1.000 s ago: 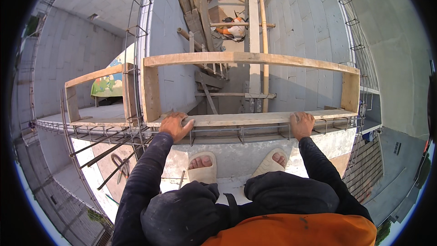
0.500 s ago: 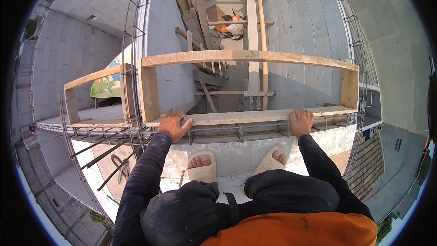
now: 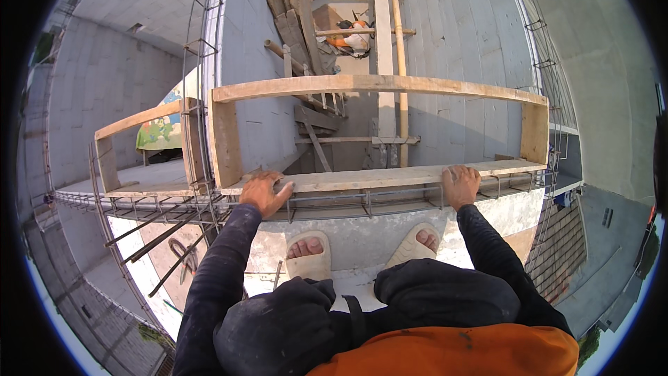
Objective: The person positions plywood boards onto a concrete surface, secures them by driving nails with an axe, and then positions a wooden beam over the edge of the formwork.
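Observation:
A rectangular wooden window frame (image 3: 376,83) lies before me, its near board (image 3: 369,178) running along the top of the wall. Close to that board's left end, my left hand (image 3: 263,195) is closed over it, thumb stretched to the right. My right hand (image 3: 462,186) grips the same board farther right, its fingers curled over the far edge and partly hidden. Just beneath the board runs a cage of thin steel bars (image 3: 367,202). My sandalled feet (image 3: 308,254) stand on the ledge between my arms.
Upright rebar columns (image 3: 202,49) flank the frame. Loose bars (image 3: 163,237) jut out at the left beside a second wooden frame (image 3: 139,120). Beyond is a deep drop between block walls, with planks (image 3: 292,21), bamboo poles (image 3: 399,49) and a person (image 3: 355,40) far below.
The view has shifted very slightly. Both hands keep their places on the near board, and the frame has not visibly moved.

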Tool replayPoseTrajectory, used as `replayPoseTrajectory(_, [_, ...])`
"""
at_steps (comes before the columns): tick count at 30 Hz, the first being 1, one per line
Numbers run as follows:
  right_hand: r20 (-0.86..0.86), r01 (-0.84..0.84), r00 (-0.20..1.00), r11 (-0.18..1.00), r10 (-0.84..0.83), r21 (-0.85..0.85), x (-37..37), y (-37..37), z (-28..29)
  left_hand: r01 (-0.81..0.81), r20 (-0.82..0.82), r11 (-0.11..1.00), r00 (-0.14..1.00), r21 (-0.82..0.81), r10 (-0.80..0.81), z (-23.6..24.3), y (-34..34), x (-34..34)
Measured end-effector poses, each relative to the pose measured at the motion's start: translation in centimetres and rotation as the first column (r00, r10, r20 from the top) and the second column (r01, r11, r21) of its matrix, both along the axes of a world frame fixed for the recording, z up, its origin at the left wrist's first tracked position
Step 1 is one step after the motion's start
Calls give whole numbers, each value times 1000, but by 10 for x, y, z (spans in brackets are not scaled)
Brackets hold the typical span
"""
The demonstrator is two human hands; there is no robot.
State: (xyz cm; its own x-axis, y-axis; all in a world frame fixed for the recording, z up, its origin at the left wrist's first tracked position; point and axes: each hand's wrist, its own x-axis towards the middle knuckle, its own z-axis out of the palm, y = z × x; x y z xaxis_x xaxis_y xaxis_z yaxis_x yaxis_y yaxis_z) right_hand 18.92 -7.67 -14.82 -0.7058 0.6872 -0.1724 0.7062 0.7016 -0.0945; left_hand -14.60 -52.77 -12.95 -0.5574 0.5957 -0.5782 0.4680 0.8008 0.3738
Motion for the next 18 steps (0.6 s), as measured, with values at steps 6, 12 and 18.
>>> replayPoseTrajectory(6, [-10, -1, 1000, 1000, 1, 6, 1, 1, 0, -27, 50, 999, 998, -40, 29, 6, 8, -1])
replayPoseTrajectory(12, [-12, 0, 1000, 1000, 0, -1, 0, 0, 0, -25, 40, 999, 999, -48, 27, 6, 6, -1])
replayPoseTrajectory(18, [-1, -1, 1000, 1000, 1, 10, 1, 0, -1, -32, 55, 998, 998, -51, 35, 6, 7, -2])
